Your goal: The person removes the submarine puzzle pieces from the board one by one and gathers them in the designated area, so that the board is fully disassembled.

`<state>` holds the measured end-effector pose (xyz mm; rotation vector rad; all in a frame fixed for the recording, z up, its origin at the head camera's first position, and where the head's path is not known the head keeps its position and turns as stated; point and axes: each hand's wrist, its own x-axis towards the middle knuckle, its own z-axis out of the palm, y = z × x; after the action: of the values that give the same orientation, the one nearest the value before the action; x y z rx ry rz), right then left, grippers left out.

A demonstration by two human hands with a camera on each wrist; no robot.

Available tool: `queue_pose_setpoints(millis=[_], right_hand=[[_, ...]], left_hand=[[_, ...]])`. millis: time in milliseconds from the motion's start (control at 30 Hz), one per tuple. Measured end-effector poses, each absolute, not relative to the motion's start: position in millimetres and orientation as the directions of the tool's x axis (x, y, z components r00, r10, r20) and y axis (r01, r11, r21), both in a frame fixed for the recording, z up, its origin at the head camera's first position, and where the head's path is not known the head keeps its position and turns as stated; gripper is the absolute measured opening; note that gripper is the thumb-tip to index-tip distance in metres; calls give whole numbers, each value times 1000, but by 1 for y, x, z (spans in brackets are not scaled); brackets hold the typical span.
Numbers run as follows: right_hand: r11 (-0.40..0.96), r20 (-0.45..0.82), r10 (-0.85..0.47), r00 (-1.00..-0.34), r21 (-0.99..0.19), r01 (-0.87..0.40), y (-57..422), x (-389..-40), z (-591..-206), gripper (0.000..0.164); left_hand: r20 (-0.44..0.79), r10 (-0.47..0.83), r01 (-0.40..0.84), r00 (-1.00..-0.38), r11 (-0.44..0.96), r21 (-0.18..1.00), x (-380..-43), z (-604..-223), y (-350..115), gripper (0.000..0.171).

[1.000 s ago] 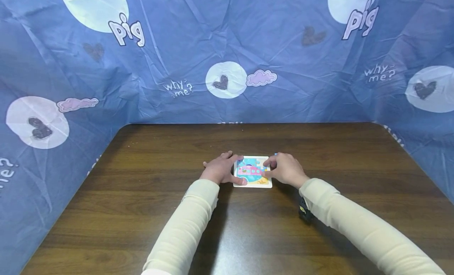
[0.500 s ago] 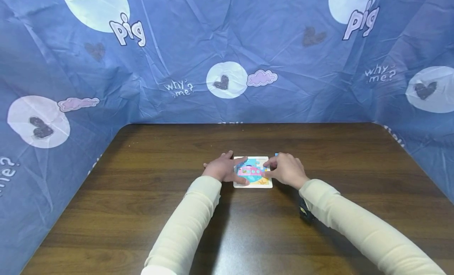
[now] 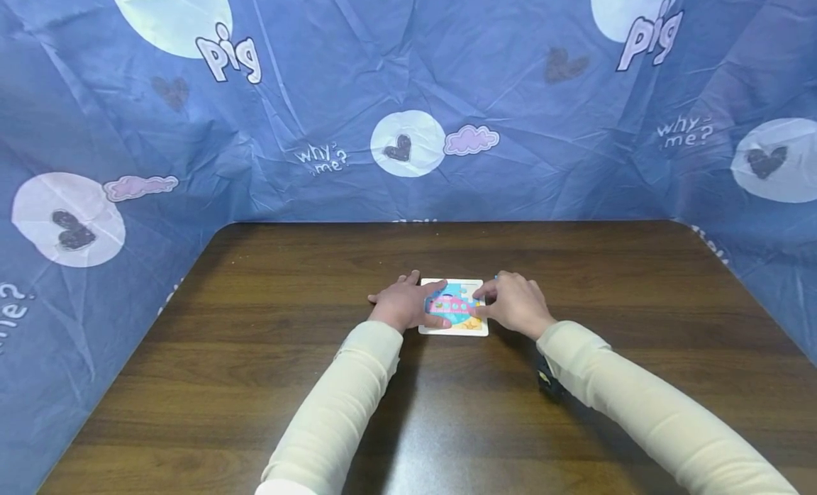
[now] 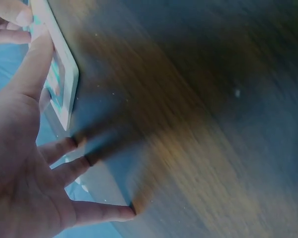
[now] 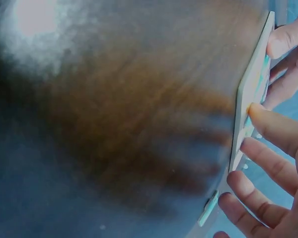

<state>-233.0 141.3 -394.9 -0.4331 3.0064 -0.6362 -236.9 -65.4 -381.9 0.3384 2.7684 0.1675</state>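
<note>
A square jigsaw puzzle (image 3: 456,321) in a white frame lies on the table, its picture a pink submarine on blue water with orange at the bottom. My left hand (image 3: 402,305) spreads at its left side, thumb and index finger resting on the puzzle, the other fingers reaching to the table. At the right side my right hand (image 3: 518,307) has thumb and index finger bent about a small puzzle piece at the edge, mostly hidden by the fingers. In the right wrist view both fingertips touch the board (image 5: 241,101). A pale patch shows at the puzzle's upper right.
A loose blue-green piece (image 5: 207,209) lies on the table beyond the right hand, nearly hidden in the head view. The brown wooden table (image 3: 306,268) surrounds the puzzle. A blue printed cloth (image 3: 523,176) hangs behind and at both sides.
My left hand has shifted slightly right, its thumb and index finger farther onto the puzzle. The puzzle has slid very slightly away from me. The right hand has barely moved.
</note>
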Motion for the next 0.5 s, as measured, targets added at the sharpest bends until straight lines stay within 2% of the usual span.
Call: queue_pose_setpoints(millis=[300, 500], right_hand=[[837, -19, -356, -934, -450, -310, 143, -241, -393, 29], [817, 4, -390, -921, -460, -348, 144, -244, -393, 27]], left_hand=[[-318, 250, 218, -915, 967, 134, -236, -383, -65, 84], [-319, 244, 216, -916, 969, 120, -235, -383, -63, 85]])
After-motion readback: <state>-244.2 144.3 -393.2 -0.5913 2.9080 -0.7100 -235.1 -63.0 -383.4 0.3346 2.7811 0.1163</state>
